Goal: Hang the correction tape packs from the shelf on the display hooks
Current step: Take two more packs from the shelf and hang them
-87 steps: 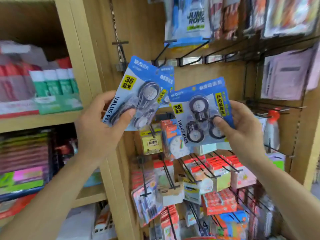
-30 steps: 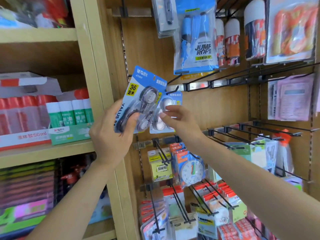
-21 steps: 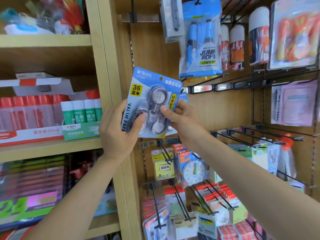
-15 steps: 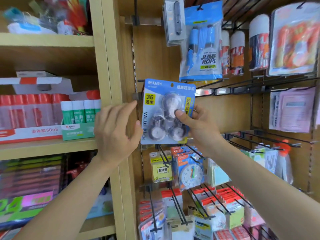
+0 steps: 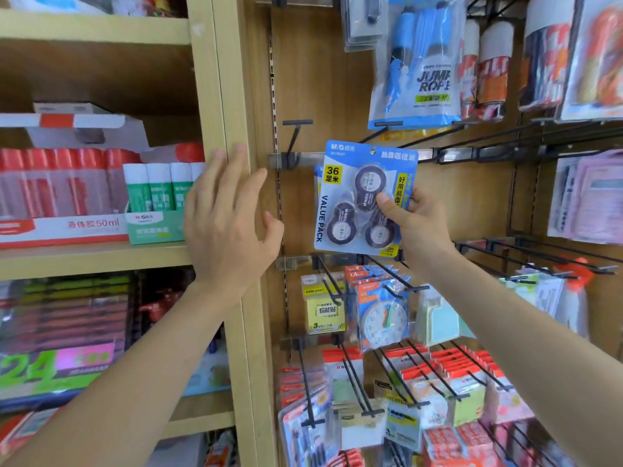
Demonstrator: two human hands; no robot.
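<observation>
The right hand (image 5: 414,224) pinches the correction tape pack (image 5: 337,210) by its lower right edge, thumb in front, against the back board (image 5: 313,79). The left hand (image 5: 226,227) is spread and empty by the wooden post (image 5: 229,79). The pack looks light, stiff card with a slick plastic bubble; the card edge grips best. Its hook is hidden behind it; whether it hangs is unclear.

Stationery shop: carded packs (image 5: 472,392) on wall hooks (image 5: 294,138), boxed glue sticks (image 5: 158,187) on wooden shelves (image 5: 94,257)

Both arms raised — left hand (image 5: 229,227) open, fingers spread; right hand (image 5: 416,222) pinching, thumb forward.
</observation>
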